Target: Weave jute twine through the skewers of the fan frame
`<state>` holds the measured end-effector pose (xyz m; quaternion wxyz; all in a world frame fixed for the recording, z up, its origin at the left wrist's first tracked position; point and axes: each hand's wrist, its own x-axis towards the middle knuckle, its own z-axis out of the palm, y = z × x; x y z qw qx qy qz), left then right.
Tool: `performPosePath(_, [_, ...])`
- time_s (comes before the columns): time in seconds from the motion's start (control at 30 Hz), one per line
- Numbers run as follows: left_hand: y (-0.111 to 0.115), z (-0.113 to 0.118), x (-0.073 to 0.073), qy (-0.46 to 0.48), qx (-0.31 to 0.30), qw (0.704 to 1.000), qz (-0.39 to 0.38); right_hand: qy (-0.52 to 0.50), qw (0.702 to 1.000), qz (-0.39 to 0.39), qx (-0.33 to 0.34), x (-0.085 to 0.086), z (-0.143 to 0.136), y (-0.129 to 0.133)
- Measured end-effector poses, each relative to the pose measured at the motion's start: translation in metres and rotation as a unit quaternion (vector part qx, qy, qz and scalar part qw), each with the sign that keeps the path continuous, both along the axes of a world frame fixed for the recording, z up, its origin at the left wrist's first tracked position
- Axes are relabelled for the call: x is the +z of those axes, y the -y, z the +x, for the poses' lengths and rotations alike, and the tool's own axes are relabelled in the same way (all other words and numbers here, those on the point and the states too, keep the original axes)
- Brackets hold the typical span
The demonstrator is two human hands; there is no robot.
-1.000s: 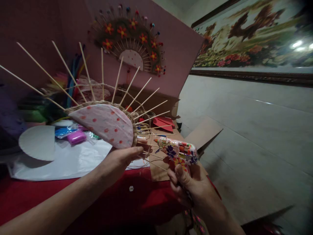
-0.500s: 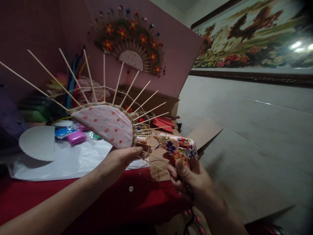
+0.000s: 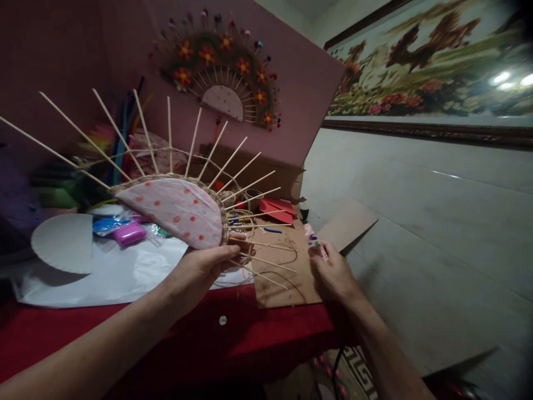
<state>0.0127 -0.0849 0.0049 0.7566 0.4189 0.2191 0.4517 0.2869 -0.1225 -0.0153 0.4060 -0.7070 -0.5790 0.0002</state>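
Observation:
My left hand (image 3: 216, 256) grips the lower right edge of a half-round craft fan (image 3: 175, 208), thumb in front and fingers behind. Pink fabric with red dots covers its centre, twine is woven round the curved rim, and thin wooden sticks (image 3: 210, 150) spread out from it. A loose strand of twine loops across the sticks. Over the right end of the cardboard, my right hand (image 3: 333, 272) is closed round the glue gun (image 3: 314, 240), which is covered in colourful patterns. Its body is mostly hidden by the hand, and a dark cord hangs below.
A red cloth (image 3: 166, 333) covers the table, with a white button-like disc (image 3: 223, 320) on it. Cardboard (image 3: 275, 266), red paper (image 3: 278, 210), a white half-disc (image 3: 62, 244) and clay packets (image 3: 130, 234) lie behind. A finished flowered fan (image 3: 222, 72) hangs on the pink board.
My right hand has moved the glue gun away from the fan, to the right, and turned it. The fan has shifted slightly left in my left hand.

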Motion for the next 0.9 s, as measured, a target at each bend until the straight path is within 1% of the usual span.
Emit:
performPosePath(0.07, [0.0, -0.001, 0.002, 0.001, 0.001, 1.0, -0.006, 0.09, 0.993, -0.072, -0.016, -0.014, 0.007, -0.004])
performPosePath(0.13, [0.0, -0.001, 0.004, 0.003, 0.004, 1.0, -0.009, 0.158, 0.98, -0.117, -0.015, -0.022, 0.008, -0.006])
performPosePath(0.2, [0.001, -0.001, 0.004, 0.004, 0.006, 1.0, -0.01, 0.216, 0.966, -0.145, -0.009, -0.025, 0.005, -0.006])
performPosePath(0.27, [0.0, -0.002, 0.004, 0.001, 0.008, 1.0, -0.011, 0.25, 0.958, -0.142, -0.017, -0.02, -0.002, -0.005])
performPosePath(0.33, [0.0, -0.002, 0.002, -0.002, 0.006, 1.0, -0.013, 0.226, 0.971, -0.074, -0.018, -0.008, -0.011, -0.001])
performPosePath(0.37, [0.0, -0.003, 0.001, -0.003, 0.002, 1.0, -0.012, 0.187, 0.982, -0.016, -0.005, 0.0, -0.017, 0.002])
performPosePath(0.4, [0.0, -0.003, 0.0, -0.003, -0.002, 1.0, -0.01, 0.124, 0.99, 0.056, 0.028, 0.01, -0.023, 0.005])
performPosePath(0.43, [0.0, -0.003, 0.0, -0.002, -0.005, 1.0, -0.007, 0.06, 0.991, 0.105, 0.063, 0.02, -0.029, 0.008])
performPosePath(0.47, [0.0, -0.002, 0.0, -0.002, -0.006, 1.0, -0.004, 0.018, 0.986, 0.134, 0.097, 0.029, -0.035, 0.01])
performPosePath(0.5, [0.001, -0.002, 0.001, -0.003, -0.006, 1.0, -0.003, -0.013, 0.982, 0.139, 0.124, 0.038, -0.041, 0.011])
performPosePath(0.57, [0.002, -0.002, 0.003, -0.007, -0.004, 1.0, -0.005, -0.038, 0.979, 0.086, 0.18, 0.051, -0.052, 0.012])
performPosePath(0.67, [0.003, -0.002, 0.006, -0.014, -0.006, 1.0, -0.006, -0.007, 0.967, 0.002, 0.253, 0.06, -0.062, 0.007])
performPosePath(0.7, [0.003, -0.002, 0.007, -0.015, -0.009, 1.0, -0.004, 0.015, 0.964, -0.012, 0.265, 0.062, -0.065, 0.005])
performPosePath(0.77, [0.003, -0.001, 0.007, -0.017, -0.013, 1.0, -0.002, 0.045, 0.962, -0.025, 0.267, 0.062, -0.068, 0.002])
performPosePath(0.9, [0.003, -0.001, 0.005, -0.024, -0.012, 1.0, 0.005, 0.012, 0.967, -0.011, 0.253, 0.061, -0.072, 0.002])
